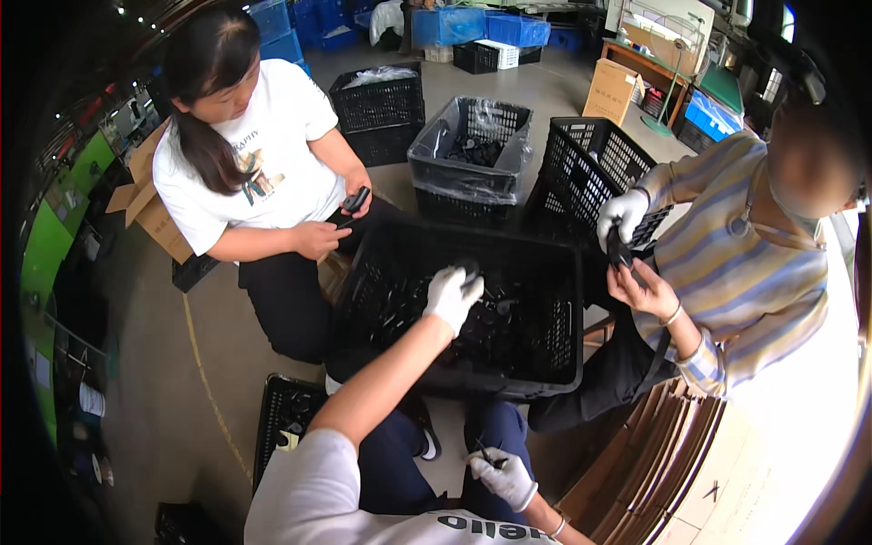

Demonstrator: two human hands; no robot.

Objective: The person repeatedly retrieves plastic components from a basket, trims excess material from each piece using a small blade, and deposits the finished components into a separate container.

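My left hand (454, 300), in a white glove, reaches out over the large black crate (472, 389). Its fingers are closed on a dark rounded part (468, 267), slightly blurred. Many small black plastic parts (490, 318) lie in the crate below it. Near my lap, my right hand (505, 480), also gloved, grips a small dark pointed tool (489, 454); its exact kind is too small to tell.
A person in white (272, 136) at left and one in stripes (740, 254) at right each hold a black part. Beyond stand a plastic-lined crate (468, 186) and a tilted black crate (590, 154). Flattened cardboard (649, 463) is at lower right; a smaller crate (272, 418) sits left of me.
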